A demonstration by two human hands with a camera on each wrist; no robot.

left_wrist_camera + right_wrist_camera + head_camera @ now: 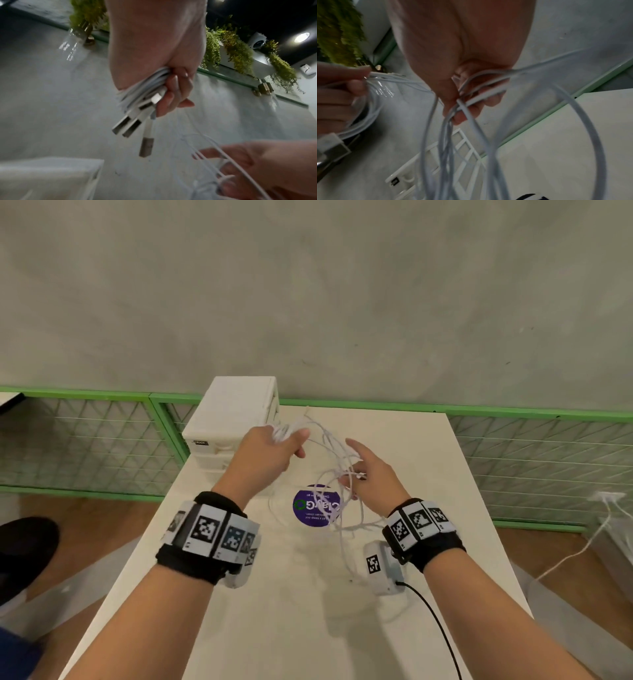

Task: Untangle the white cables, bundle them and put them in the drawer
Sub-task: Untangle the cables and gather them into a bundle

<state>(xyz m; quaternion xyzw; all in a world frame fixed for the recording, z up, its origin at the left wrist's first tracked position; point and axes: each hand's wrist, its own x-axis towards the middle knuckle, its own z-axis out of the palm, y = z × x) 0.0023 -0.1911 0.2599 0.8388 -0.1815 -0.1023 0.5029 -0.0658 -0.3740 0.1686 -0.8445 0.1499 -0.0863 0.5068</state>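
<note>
Nearest, the right hand is raised over the counter, its lower fingers curled round loose loops of the white cables, index finger straight. Just beyond, the left hand has its fingers clamped on the gathered plug ends. Farther back, a white drawer unit stands on the counter's far left corner.

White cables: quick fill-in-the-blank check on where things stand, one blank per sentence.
1. The USB plug ends are gathered in the ____ hand.
2. The right hand holds loose ____ of the white cables.
3. The drawer unit stands on the table, on the person's ____ side.
4. The round sticker on the table is ____.

Missing words: left; loops; left; purple
</note>
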